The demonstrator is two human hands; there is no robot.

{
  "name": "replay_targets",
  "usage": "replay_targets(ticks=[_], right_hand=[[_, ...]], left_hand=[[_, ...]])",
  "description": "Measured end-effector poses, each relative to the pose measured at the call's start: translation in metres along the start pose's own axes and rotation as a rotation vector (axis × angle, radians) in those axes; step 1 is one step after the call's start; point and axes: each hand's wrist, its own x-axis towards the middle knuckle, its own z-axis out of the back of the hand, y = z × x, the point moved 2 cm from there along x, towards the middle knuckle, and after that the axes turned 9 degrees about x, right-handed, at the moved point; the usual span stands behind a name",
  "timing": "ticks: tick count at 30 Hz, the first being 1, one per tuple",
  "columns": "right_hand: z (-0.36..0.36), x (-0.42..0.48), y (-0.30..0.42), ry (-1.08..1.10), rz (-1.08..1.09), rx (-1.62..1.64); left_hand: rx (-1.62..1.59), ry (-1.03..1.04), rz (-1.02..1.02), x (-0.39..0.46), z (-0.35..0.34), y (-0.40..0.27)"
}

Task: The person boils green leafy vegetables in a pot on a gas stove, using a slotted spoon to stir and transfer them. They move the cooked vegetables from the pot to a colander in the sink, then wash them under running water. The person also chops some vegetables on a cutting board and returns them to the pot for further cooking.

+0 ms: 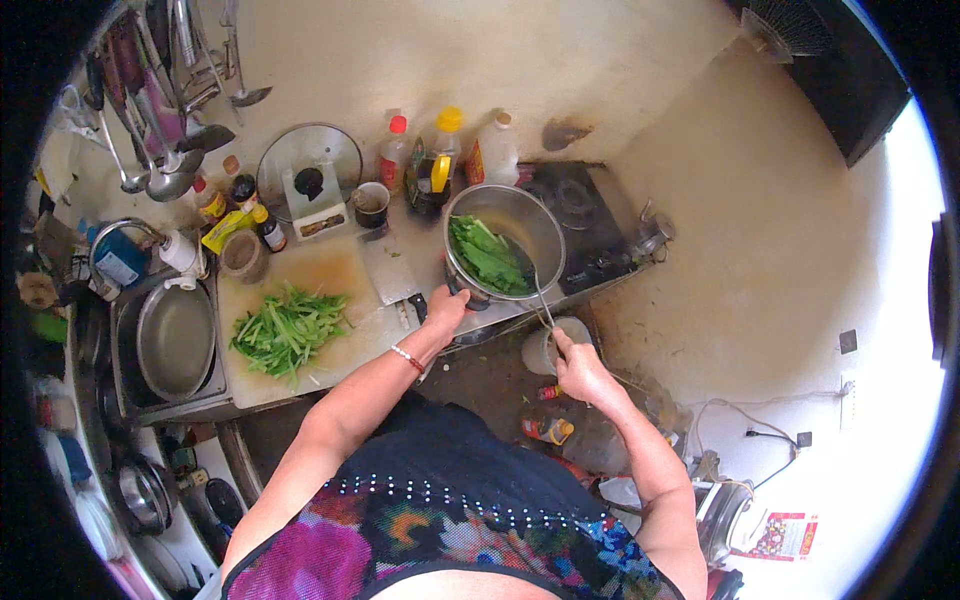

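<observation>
My left hand point(448, 309) grips the black side handle point(474, 298) of a deep stainless steel pot point(551, 225). Long green leaves point(487, 255) lie inside, over what looks like liquid. In my right hand point(583, 370) is the thin metal handle of a utensil point(543, 300), which slants over the pot's near right rim. Its working end is hidden among the leaves. Cut green stems point(289, 334) are heaped on the pale cutting board point(337, 277) at the left. A cleaver point(390, 270) with a black handle lies between the board and the pot.
Oil and sauce bottles point(448, 142) line the wall behind the pot. A black gas stove point(577, 217) is to its right, with a metal kettle point(654, 234) at the corner. Left of the board, a metal basin point(176, 341) sits in the sink. A pale bucket point(540, 351) stands below the counter.
</observation>
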Motion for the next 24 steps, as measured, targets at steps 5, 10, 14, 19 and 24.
replay_targets(ticks=[5,10,14,19,24], right_hand=[[0.038,-0.026,0.048,0.097,0.039,0.034],[0.020,0.000,0.020,0.144,-0.027,-0.004],[0.010,0.015,0.020,0.153,-0.021,-0.298],[0.001,0.014,0.012,0.098,0.008,-0.421],[-0.001,0.037,-0.004,0.045,0.016,-0.538]], left_hand=[[-0.053,0.018,0.027,0.013,0.002,0.018],[-0.077,-0.009,-0.003,0.009,-0.005,0.018],[-0.039,0.039,0.043,0.021,-0.001,0.029],[-0.047,0.081,0.008,0.014,-0.005,0.017],[-0.116,0.106,0.001,0.008,-0.006,0.011]])
